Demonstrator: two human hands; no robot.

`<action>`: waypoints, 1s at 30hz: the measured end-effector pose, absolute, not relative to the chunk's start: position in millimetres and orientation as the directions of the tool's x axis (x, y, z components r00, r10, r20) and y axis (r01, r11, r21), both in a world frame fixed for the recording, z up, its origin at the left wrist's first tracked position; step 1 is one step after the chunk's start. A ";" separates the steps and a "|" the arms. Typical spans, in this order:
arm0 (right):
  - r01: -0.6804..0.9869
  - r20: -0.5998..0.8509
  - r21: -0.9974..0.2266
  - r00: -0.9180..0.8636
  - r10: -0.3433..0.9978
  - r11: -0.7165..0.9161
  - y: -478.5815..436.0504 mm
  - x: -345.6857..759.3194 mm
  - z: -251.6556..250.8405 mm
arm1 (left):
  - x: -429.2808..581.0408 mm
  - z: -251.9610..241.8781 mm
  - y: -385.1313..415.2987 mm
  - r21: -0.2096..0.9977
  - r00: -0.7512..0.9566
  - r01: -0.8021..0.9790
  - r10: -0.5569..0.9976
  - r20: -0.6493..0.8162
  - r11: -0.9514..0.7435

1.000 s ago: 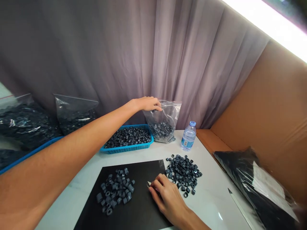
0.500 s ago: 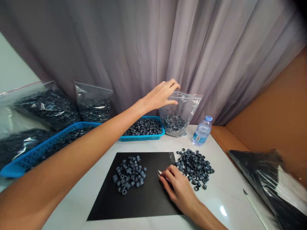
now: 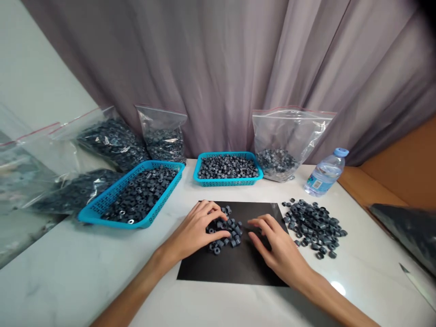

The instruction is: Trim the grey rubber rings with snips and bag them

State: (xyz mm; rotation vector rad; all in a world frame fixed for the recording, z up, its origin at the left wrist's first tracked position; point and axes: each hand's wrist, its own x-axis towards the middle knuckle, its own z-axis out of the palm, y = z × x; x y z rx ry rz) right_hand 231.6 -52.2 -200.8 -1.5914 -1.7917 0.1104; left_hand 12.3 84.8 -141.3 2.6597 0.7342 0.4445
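My left hand (image 3: 200, 227) reaches over the pile of small dark grey ring-shaped pieces (image 3: 235, 234) on the black mat (image 3: 235, 270). Its thumb and fingers are apart, bent round the pile's left side, and they hide part of it. On the pile's other side, my right hand (image 3: 275, 243) hovers at or just above the mat with fingers curved and thumb apart; nothing shows between them. Right of the mat, a larger loose pile of similar pieces (image 3: 315, 227) lies on the white table.
Two blue baskets of such pieces, a left basket (image 3: 114, 223) and a back basket (image 3: 228, 182), stand beyond the mat. An upright zip bag (image 3: 289, 129), a water bottle (image 3: 325, 172) and a cutter-like blade (image 3: 413, 279) are at the right. Several filled bags (image 3: 163, 141) stand back left.
My left hand has come down from the zip bag at the back to the pile on the mat. A small pale thing at my right fingertips no longer shows. The view has shifted left.
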 end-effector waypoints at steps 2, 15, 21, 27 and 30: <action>0.807 0.417 -0.538 0.005 0.909 0.243 -44.2 221.3 -195.1 | 13.5 -140.5 83.1 0.422 0.830 0.418 0.527 0.183 -0.804; 0.653 0.413 -0.705 0.059 0.909 0.278 -22.5 212.3 -196.2 | 12.9 -144.0 86.9 0.587 0.815 0.368 0.554 0.170 -0.721; 0.513 0.343 -0.822 0.099 0.934 0.248 -36.6 221.1 -187.0 | 25.3 -147.7 74.3 0.932 0.688 0.188 0.719 0.100 -0.309; 0.545 0.282 -0.815 0.077 0.956 0.197 -52.3 230.6 -199.4 | 37.0 -154.4 54.0 0.972 0.720 0.200 0.692 -0.061 -0.123; 0.560 0.278 -0.805 0.065 0.958 0.196 -54.0 232.9 -205.6 | 40.6 -156.8 50.5 0.980 0.738 0.187 0.667 -0.099 -0.062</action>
